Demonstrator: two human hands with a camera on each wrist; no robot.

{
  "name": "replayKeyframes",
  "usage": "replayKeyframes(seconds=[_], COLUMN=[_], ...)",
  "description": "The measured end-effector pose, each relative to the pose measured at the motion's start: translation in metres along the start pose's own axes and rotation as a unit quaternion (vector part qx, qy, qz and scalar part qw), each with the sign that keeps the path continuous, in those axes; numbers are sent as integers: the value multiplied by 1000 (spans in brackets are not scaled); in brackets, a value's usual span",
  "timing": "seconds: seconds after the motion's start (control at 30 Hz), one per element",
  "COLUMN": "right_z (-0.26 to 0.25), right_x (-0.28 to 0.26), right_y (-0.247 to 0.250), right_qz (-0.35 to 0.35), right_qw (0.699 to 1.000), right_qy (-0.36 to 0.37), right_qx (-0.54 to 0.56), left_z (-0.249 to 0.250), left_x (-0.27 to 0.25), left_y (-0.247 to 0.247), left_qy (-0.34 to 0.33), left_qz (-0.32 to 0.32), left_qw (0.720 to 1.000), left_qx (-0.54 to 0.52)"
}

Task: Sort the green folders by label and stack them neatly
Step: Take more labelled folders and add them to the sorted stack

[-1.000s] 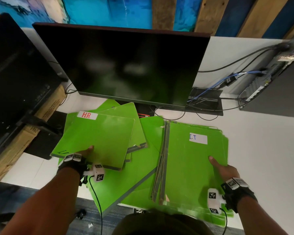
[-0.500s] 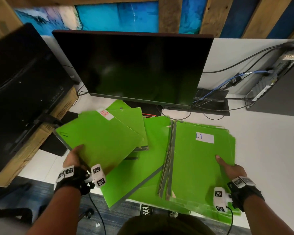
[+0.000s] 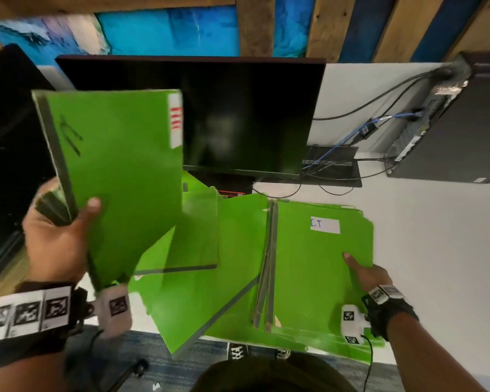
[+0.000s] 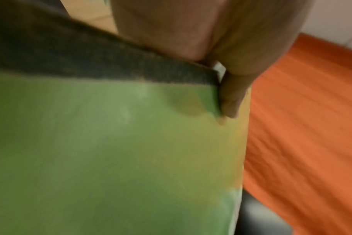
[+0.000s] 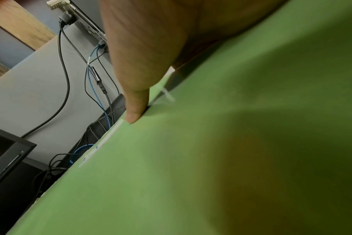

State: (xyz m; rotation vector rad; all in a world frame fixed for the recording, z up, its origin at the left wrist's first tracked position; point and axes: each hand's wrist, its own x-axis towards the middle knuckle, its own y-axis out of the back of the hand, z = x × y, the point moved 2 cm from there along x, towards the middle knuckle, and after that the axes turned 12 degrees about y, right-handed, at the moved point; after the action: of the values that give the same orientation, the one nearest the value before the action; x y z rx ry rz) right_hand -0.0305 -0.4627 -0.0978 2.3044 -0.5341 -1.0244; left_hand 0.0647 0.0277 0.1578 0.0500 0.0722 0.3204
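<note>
My left hand (image 3: 60,236) grips a green folder (image 3: 119,176) by its grey spine, thumb on the cover, and holds it raised and tilted above the desk; its white label with red lettering (image 3: 176,120) points away from me. In the left wrist view the same folder (image 4: 110,151) fills the frame under my fingers (image 4: 229,95). A stack of green folders topped by one labelled "I.T" (image 3: 320,267) lies on the right. My right hand (image 3: 364,271) grips that stack's right edge, thumb on top (image 5: 135,109). More green folders (image 3: 210,278) lie fanned in the middle.
A dark monitor (image 3: 238,114) stands behind the folders, another black screen (image 3: 9,154) at far left. Cables (image 3: 351,137) and a black computer box (image 3: 447,137) sit at the back right of the white desk (image 3: 436,250). Blue carpet (image 3: 181,363) shows below the desk edge.
My left hand has lifted the red-labelled folder off the left pile and swung it up towards upright. My right hand has stayed on the I.T stack.
</note>
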Motion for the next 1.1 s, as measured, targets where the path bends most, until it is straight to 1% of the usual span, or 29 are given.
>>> replayKeyframes(seconds=[0.07, 0.13, 0.17, 0.2, 0.3, 0.4, 0.47, 0.57, 0.63, 0.7, 0.77, 0.8, 0.87, 0.93, 0.97, 1.03, 1.1], right_z=[0, 1, 2, 3, 5, 1, -2, -2, 3, 16, 34, 36, 34, 39, 46, 54, 47], right_x=[0, 1, 3, 3, 5, 3, 1, -5, -8, -4, 3, 0, -5, 0, 6, 13, 9], right_y=[0, 0, 1, 1, 5, 10, 12, 18, 18, 16, 11, 9, 7, 3, 0, -1, 2], right_qz=[1, -3, -6, -10, -32, -59, -70, -51, -41, -33, -50, -59, -63, -87, -102, -127, -131], right_qw=[1000, 1000, 1000, 1000, 999, 998, 997, 996, 990, 978, 965, 961, 962, 956, 948, 925, 914], right_qy=[0, -2, -2, -4, 0, 7, 6, -43, -68, -91, -99, -101, -73, -31, -26, -21, -26], right_qx=[5, 12, 14, 17, 37, 32, 31, 66, 119, 187, 238, 249, 255, 279, 301, 357, 384], left_z=[26, 40, 37, 33, 16, -17, -42, -71, -86, -102, -119, -128, -142, -153, -159, -165, -166], left_x=[-1, 3, 7, 10, 5, -3, -5, -7, -11, -15, -20, -22, -27, -33, -34, -31, -23], left_y=[-18, -40, -50, -64, -122, -177, -209, -245, -259, -264, -265, -266, -264, -262, -261, -260, -259], left_qy=[-18, -33, -43, -36, 35, 79, 105, 156, 182, 211, 228, 228, 226, 249, 262, 264, 256], left_qz=[-29, -86, -111, -141, -214, -300, -333, -342, -363, -356, -321, -292, -224, -179, -182, -225, -261], left_qw=[998, 995, 993, 989, 976, 950, 937, 923, 909, 905, 910, 918, 933, 936, 930, 917, 906], left_qx=[51, 35, 19, -5, -32, -18, 10, 77, 95, 104, 127, 144, 168, 173, 180, 196, 213])
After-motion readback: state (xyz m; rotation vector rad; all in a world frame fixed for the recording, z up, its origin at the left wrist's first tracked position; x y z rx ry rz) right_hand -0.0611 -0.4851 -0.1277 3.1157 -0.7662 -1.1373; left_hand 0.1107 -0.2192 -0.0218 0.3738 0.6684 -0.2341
